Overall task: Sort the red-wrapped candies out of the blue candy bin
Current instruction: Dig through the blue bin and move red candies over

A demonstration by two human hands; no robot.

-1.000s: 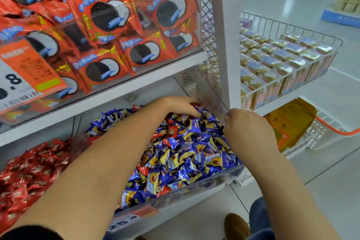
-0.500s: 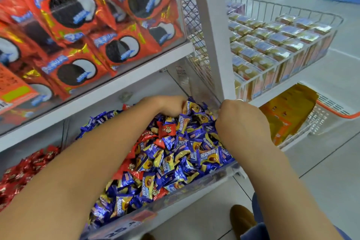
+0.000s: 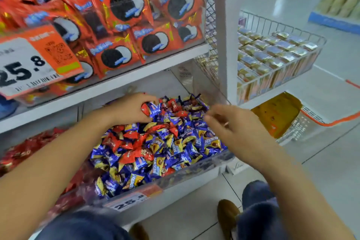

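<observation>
A clear-fronted bin point(image 3: 202, 171) on the low shelf is heaped with blue-wrapped candies point(image 3: 187, 142). Several red-wrapped candies point(image 3: 134, 142) lie mixed into the heap, mostly left of its middle and at the back. At the back left of the heap my left hand point(image 3: 130, 108) grips a clump of candies, a red one and a blue one showing at its fingertips. My right hand point(image 3: 231, 124) hovers over the bin's right side, blurred, its fingers loosely bent with nothing visible in them.
A neighbouring bin of red candies point(image 3: 23, 152) sits to the left. Red cookie packs point(image 3: 124, 9) fill the shelf above, with a price card point(image 3: 33, 60). A white upright point(image 3: 228, 31) and a wire basket of gold boxes point(image 3: 272, 54) stand right. My shoe point(image 3: 227, 216) rests on the tiled floor.
My left hand has closed round candies at the back of the heap. My right hand has lifted off the pile and opened. More red candies now show on the surface.
</observation>
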